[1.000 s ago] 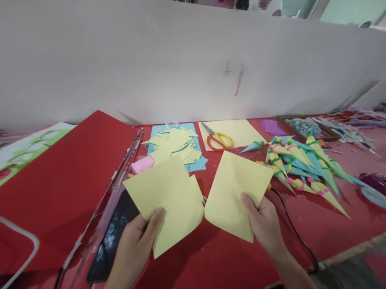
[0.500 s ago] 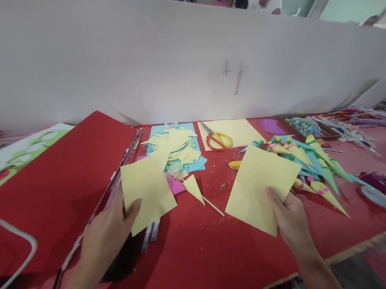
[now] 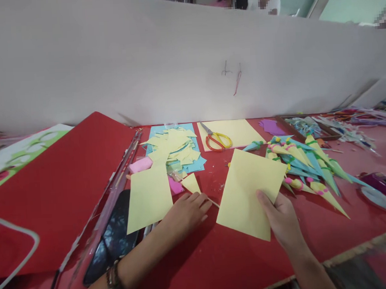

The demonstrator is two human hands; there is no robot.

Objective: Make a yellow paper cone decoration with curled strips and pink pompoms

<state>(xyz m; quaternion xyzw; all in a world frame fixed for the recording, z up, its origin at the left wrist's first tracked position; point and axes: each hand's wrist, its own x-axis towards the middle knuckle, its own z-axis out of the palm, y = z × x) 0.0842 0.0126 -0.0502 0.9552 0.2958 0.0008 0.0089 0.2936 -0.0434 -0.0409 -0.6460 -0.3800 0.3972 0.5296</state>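
My right hand (image 3: 281, 222) pinches a yellow paper sheet (image 3: 247, 193) by its lower right edge, holding it just over the red table. My left hand (image 3: 186, 211) reaches across with fingers stretched out. Its fingertips rest at a thin stick (image 3: 213, 202) that carries a small yellow paper triangle (image 3: 191, 183). Whether the fingers grip the stick is hidden. A second yellow sheet (image 3: 149, 198) lies flat to the left of that hand, partly over a black phone (image 3: 115, 239).
Red-and-yellow scissors (image 3: 217, 140) lie on a yellow sheet at the back. A pile of yellow and blue scraps (image 3: 175, 147) sits behind the left hand. Several decorated paper cones (image 3: 304, 164) lie to the right, a big red sheet (image 3: 52, 182) left, a white partition (image 3: 176, 67) behind.
My left hand let go of its yellow sheet, which now lies on the table, and moved right to the stick. My right hand shifted its sheet slightly left.
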